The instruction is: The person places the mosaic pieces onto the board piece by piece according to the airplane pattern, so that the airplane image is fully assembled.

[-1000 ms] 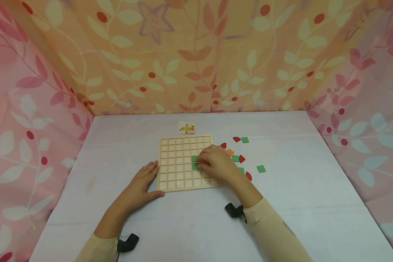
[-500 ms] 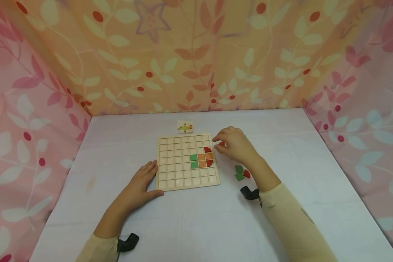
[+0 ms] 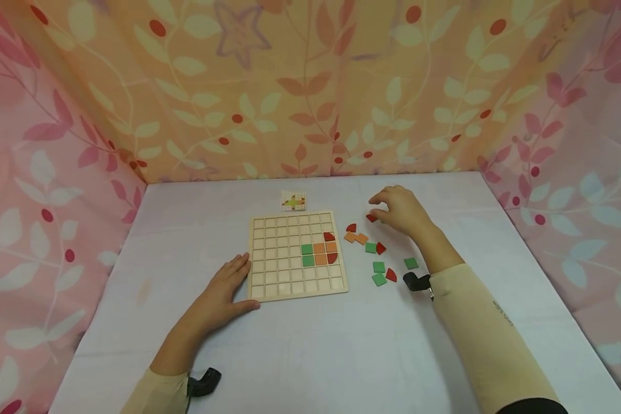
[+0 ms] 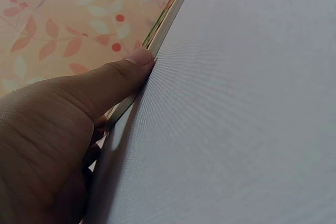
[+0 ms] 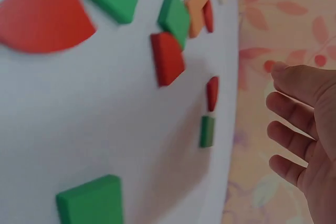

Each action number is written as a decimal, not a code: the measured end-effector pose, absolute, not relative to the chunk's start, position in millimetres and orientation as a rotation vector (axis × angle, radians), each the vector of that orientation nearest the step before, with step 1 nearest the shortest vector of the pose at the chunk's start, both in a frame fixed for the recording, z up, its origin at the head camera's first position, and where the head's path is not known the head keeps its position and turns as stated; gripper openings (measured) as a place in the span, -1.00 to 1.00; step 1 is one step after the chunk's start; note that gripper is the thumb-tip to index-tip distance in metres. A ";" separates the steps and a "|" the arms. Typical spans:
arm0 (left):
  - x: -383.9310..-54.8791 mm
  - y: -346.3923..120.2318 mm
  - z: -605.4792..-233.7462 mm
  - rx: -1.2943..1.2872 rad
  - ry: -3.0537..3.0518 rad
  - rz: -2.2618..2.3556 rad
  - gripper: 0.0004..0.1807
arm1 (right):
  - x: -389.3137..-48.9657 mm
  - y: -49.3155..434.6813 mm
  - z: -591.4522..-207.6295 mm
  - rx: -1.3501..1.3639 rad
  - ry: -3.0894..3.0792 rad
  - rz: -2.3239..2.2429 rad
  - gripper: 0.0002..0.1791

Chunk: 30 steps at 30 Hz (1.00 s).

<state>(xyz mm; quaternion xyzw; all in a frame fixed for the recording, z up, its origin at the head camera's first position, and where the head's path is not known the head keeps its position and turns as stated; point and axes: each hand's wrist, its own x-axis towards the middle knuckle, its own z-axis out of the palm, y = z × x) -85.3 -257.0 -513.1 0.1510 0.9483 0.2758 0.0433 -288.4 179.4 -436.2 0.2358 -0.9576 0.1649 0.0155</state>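
Note:
My left hand (image 3: pixel 225 293) lies at the left side of the wooden grid board (image 3: pixel 271 264), thumb at its near corner, fingers straight along the edge. In the left wrist view the thumb (image 4: pixel 118 80) touches the board's edge. Two green squares (image 3: pixel 307 249), several orange squares (image 3: pixel 319 248) and two red quarter-circles (image 3: pixel 329 236) sit in the grid. My right hand (image 3: pixel 401 210) hovers over a red quarter-circle (image 3: pixel 371 218) at the back right. In the right wrist view its fingers are apart with nothing between them, and a green square (image 5: pixel 207 131) lies beside that red piece.
A small pattern card (image 3: pixel 293 200) lies behind the board. Right of the board are loose orange squares (image 3: pixel 361 238), several green squares (image 3: pixel 379 267) and more red quarter-circles (image 3: pixel 391 275). Patterned cloth (image 3: pixel 310 103) hangs along the back and sides of the table.
My right hand has left the green squares on the board and moved right, past the board's edge, to above the far loose pieces. My left hand stays at the board's edge.

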 end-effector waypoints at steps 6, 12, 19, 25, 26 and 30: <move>-84.0 -256.7 -515.3 0.468 2.904 0.848 0.18 | -301.1 189.8 -457.2 0.634 -3.068 0.572 -0.64; -83.9 -255.8 -516.3 0.454 2.895 0.857 0.19 | -308.7 193.0 -469.8 0.629 -3.108 0.551 -0.62; -85.7 -256.9 -517.4 0.455 2.902 0.853 0.19 | -314.7 191.5 -477.3 0.652 -3.097 0.515 -0.63; -85.3 -256.8 -515.2 0.451 2.898 0.858 0.19 | -315.1 189.3 -476.5 0.652 -3.108 0.499 -0.66; -85.2 -256.7 -514.8 0.449 2.897 0.856 0.19 | -314.8 189.1 -476.5 0.654 -3.112 0.497 -0.66; -84.9 -257.0 -514.0 0.445 2.899 0.847 0.18 | -313.1 188.3 -476.4 0.678 -3.123 0.518 -0.68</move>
